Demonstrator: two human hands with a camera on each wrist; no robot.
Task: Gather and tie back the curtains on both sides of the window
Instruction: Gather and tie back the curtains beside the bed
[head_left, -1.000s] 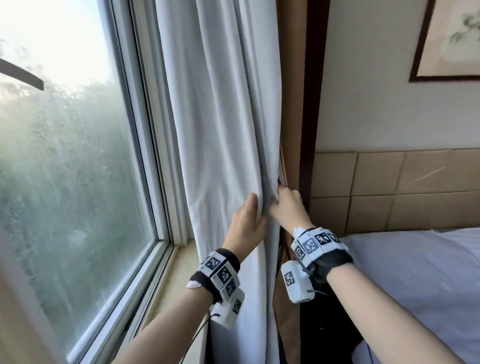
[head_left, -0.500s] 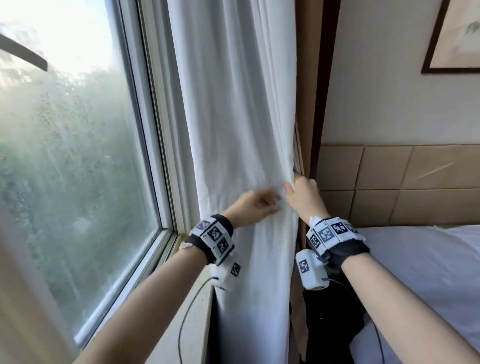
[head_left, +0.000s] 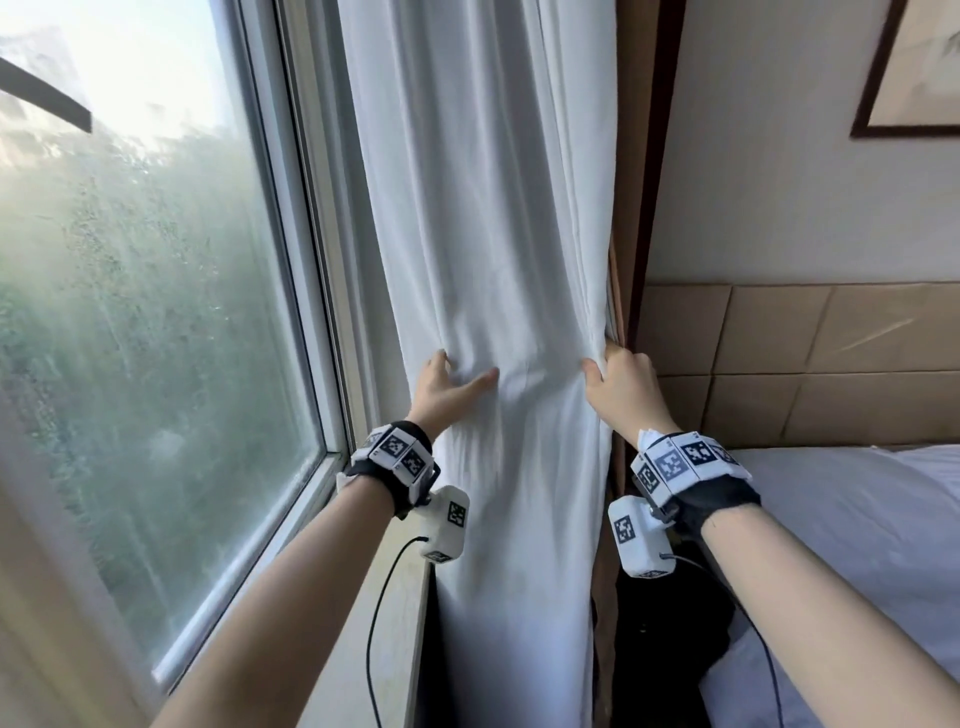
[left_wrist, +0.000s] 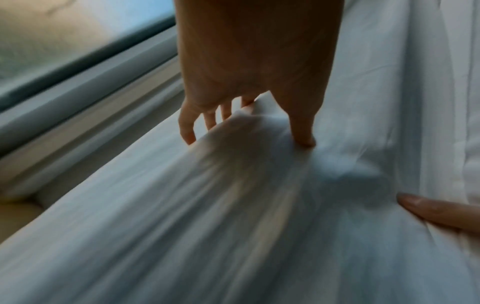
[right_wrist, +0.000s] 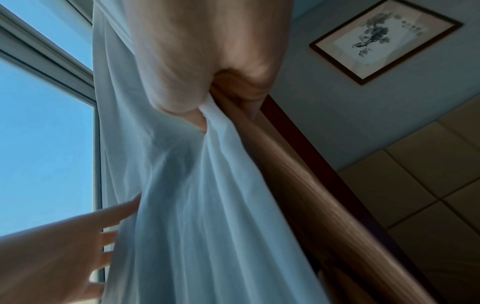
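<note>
A white curtain (head_left: 483, 208) hangs at the window's right side, with a brown curtain (head_left: 626, 156) behind its right edge. My left hand (head_left: 462, 371) is at the white curtain's left edge: straight, spread fingers reach behind the cloth and the thumb lies across the front. In the left wrist view the cloth (left_wrist: 207, 226) bulges between the thumb and fingers of that hand (left_wrist: 246, 139). My right hand (head_left: 602, 364) pinches the curtain's right edge in curled fingers. The right wrist view shows that pinch (right_wrist: 202, 115) on the white cloth (right_wrist: 194, 205). No tie-back is in view.
The window pane (head_left: 156, 312) and sill (head_left: 374, 623) are to the left. A bed (head_left: 857, 545) with a tan padded headboard (head_left: 779, 364) lies on the right. A framed picture (head_left: 914, 78) hangs above it. Something dark (head_left: 670, 623) sits low between curtain and bed.
My left hand has slid from beside the right hand leftward across the curtain to its left edge. The right hand keeps its hold on the right edge.
</note>
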